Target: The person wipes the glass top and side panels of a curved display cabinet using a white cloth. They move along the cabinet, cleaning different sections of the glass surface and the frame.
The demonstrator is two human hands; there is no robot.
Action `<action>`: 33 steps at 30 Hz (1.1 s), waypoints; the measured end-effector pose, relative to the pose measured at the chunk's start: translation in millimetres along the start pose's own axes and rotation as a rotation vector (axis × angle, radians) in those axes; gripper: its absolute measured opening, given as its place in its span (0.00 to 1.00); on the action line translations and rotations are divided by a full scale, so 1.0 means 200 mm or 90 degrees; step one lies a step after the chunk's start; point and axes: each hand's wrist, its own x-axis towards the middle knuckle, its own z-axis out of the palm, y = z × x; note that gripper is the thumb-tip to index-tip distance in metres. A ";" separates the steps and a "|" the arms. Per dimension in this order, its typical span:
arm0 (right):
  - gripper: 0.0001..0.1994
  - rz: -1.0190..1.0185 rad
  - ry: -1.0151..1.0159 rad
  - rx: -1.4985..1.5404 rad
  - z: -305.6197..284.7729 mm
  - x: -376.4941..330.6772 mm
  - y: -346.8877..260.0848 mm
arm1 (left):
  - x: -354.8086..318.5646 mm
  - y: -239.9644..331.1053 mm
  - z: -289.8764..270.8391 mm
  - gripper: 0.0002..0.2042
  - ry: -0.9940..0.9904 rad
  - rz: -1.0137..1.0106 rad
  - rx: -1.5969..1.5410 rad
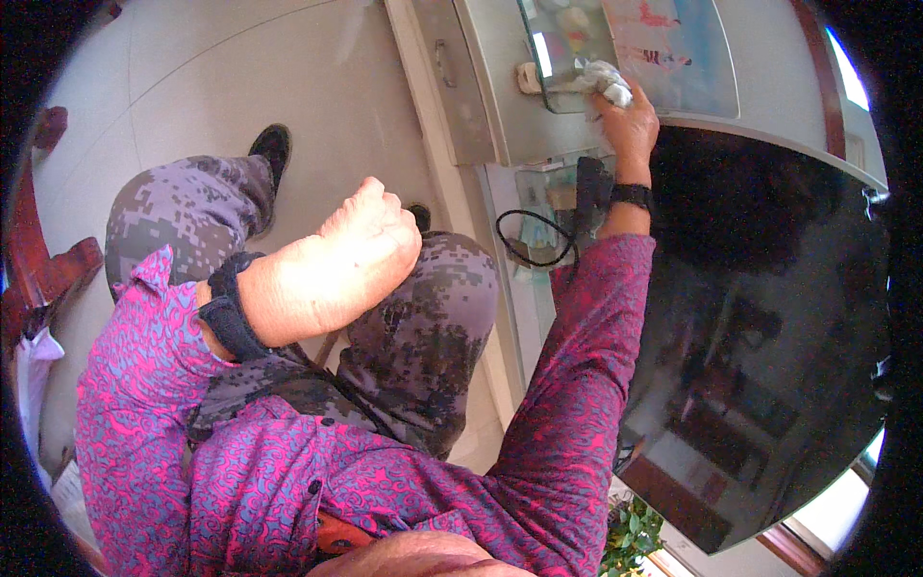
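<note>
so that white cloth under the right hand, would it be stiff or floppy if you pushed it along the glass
Probably floppy: the white cloth lies crumpled in soft folds under the right hand, so it would likely bunch up and not slide as one piece. It looks light for its size. On the smooth glass surface it may slip easily unless pressed down.

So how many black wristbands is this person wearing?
2. One wristband sits on the left wrist, behind the closed left hand resting over the knee. The other wristband is on the right wrist, below the right hand pressing a white cloth.
</note>
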 end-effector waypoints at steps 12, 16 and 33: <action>0.30 -0.010 0.059 0.032 0.02 0.09 -0.12 | 0.01 0.02 0.01 0.04 0.060 0.005 0.076; 0.29 -0.266 0.127 0.106 0.07 -0.03 -0.31 | 0.02 0.01 -0.03 0.04 0.088 0.026 0.067; 0.28 -0.276 0.122 -0.073 -0.01 -0.09 -0.45 | 0.01 0.00 -0.10 0.04 0.128 0.046 0.044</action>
